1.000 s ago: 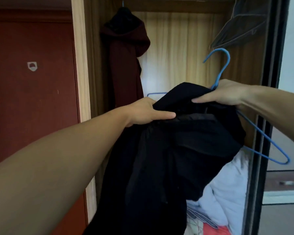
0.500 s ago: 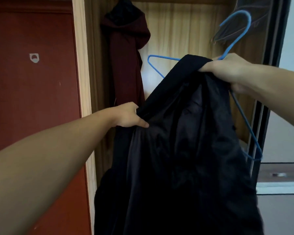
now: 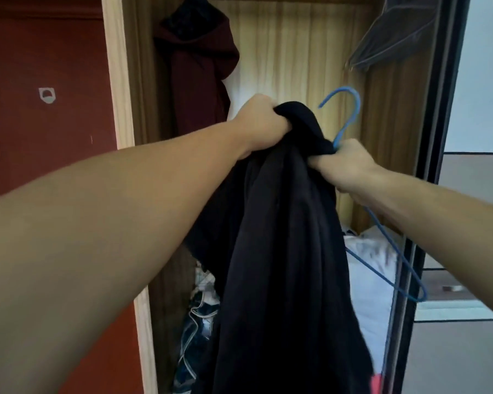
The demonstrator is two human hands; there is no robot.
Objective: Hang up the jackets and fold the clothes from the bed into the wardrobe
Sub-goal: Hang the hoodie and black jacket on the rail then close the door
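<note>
A black jacket (image 3: 282, 251) hangs in front of the open wardrobe (image 3: 296, 52). My left hand (image 3: 259, 123) is clenched on the jacket's top edge. My right hand (image 3: 345, 166) grips the jacket's other top part together with a blue wire hanger (image 3: 350, 115). The hanger's hook points up and its lower loop sticks out to the right below my wrist. Most of the hanger is hidden by the cloth.
A maroon hooded coat (image 3: 199, 69) hangs at the wardrobe's left. Grey hangers (image 3: 396, 38) hang at the top right. White bedding (image 3: 370, 268) and jeans (image 3: 197, 331) lie piled on the wardrobe floor. A red door (image 3: 46, 109) stands left, a dark sliding-door frame (image 3: 427, 166) right.
My left hand has risen to the jacket's top and clenched it. My right hand with the hanger has dropped lower, and the jacket now hangs bunched between both hands.
</note>
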